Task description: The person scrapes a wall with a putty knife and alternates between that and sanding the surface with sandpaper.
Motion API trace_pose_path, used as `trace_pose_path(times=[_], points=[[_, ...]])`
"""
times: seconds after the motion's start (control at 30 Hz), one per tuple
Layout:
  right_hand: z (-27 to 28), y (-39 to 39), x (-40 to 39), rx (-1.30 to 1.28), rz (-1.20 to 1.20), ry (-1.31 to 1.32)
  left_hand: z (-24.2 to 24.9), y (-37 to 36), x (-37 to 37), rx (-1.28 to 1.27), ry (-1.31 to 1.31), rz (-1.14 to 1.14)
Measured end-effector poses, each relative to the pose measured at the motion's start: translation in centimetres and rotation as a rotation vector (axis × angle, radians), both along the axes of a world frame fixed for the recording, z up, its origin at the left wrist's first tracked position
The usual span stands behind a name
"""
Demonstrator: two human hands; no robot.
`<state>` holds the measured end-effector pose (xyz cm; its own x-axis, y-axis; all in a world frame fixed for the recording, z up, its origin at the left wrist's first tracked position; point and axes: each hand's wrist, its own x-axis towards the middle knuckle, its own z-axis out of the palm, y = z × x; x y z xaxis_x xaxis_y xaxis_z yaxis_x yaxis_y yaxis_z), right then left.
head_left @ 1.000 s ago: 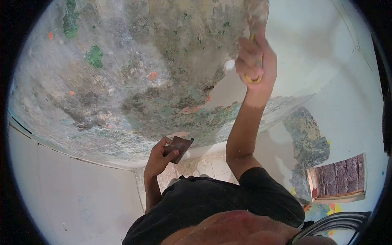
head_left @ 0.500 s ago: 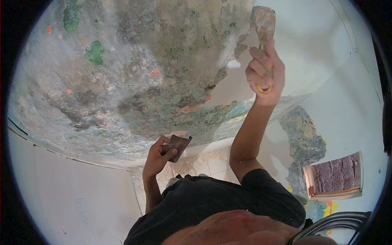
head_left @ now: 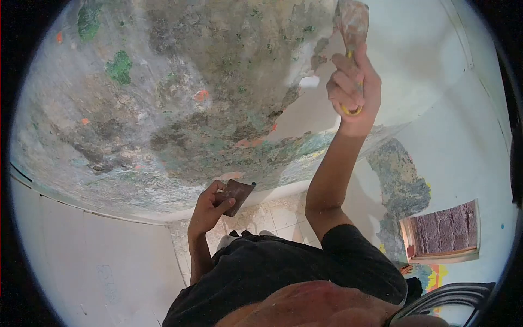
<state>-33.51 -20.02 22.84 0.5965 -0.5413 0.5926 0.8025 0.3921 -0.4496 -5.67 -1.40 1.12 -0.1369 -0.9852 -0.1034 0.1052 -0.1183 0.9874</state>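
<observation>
My right hand (head_left: 355, 87) is raised, fingers wrapped round the yellow handle of a putty knife (head_left: 354, 24). Its broad, smeared blade points up and lies over the border between the patchy wall (head_left: 218, 82) and a smooth white coat (head_left: 414, 49). Lower down, my left hand (head_left: 208, 210) pinches a flat, dark brown rectangular plate (head_left: 237, 197) with a curled edge, thumb on its face. The plate is held in front of my body, near the wall's lower part. Grey, green and orange patches show across the wall.
Pale tiles (head_left: 280, 220) cover the floor by my feet. On the right wall, a peeled grey patch (head_left: 403, 180) lies beside a framed opening (head_left: 444, 231) with blockwork behind it. Looped cables (head_left: 449, 302) hang at lower right. A plain pale wall (head_left: 109, 245) stands left.
My right hand and the putty knife have moved slightly upward along the wall. My left hand keeps its grip on the plate. The view has shifted a little.
</observation>
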Motion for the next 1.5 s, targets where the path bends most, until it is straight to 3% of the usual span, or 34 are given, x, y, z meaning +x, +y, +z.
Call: trace_pose_path(times=[0.1,0.3,0.4,0.5,1.0,1.13,1.2,1.27,1.3,1.37,1.4,1.47,1.5], points=[[-1.1,0.2,0.2,0.050,-0.108,0.028,0.3,0.1,-0.1,-0.006,0.042,-0.001],[0.7,-0.1,0.1,0.021,0.030,-0.015,0.4,0.2,0.0,-0.007,0.004,-0.017],[-0.9,0.7,0.6,0.014,-0.056,0.032,-0.4,0.4,0.2,-0.015,0.014,0.004],[0.4,-0.6,0.5,-0.063,0.005,-0.006,-1.0,0.2,0.7,-0.012,0.026,0.020],[-1.3,1.0,1.1,0.006,-0.068,-0.010,-0.3,1.1,1.5,-0.048,0.012,0.017],[2.2,0.8,1.1,0.035,-0.168,0.070,0.4,1.3,1.0,-0.010,0.032,-0.009],[0.9,-1.2,1.0,0.003,-0.218,0.112,-0.1,1.6,0.9,0.007,0.035,-0.024],[-1.2,0.8,1.5,0.157,-0.552,0.287,-0.3,1.6,1.4,-0.012,0.022,-0.015],[-5.4,0.2,0.6,0.189,-0.617,0.374,-0.4,1.8,1.4,-0.027,0.013,-0.007],[-12.1,1.3,0.3,0.017,-0.837,1.178,0.1,2.4,1.3,0.008,0.025,-0.003],[-16.8,2.0,-0.1,-0.351,-1.001,1.578,-0.3,2.6,1.6,0.013,0.000,-0.001],[-21.0,5.1,0.1,-0.497,-0.715,1.525,-1.3,3.1,2.6,0.015,-0.053,0.010],[-22.2,6.1,0.0,-0.371,-0.586,1.516,-1.3,3.0,2.9,0.022,-0.068,0.025]])
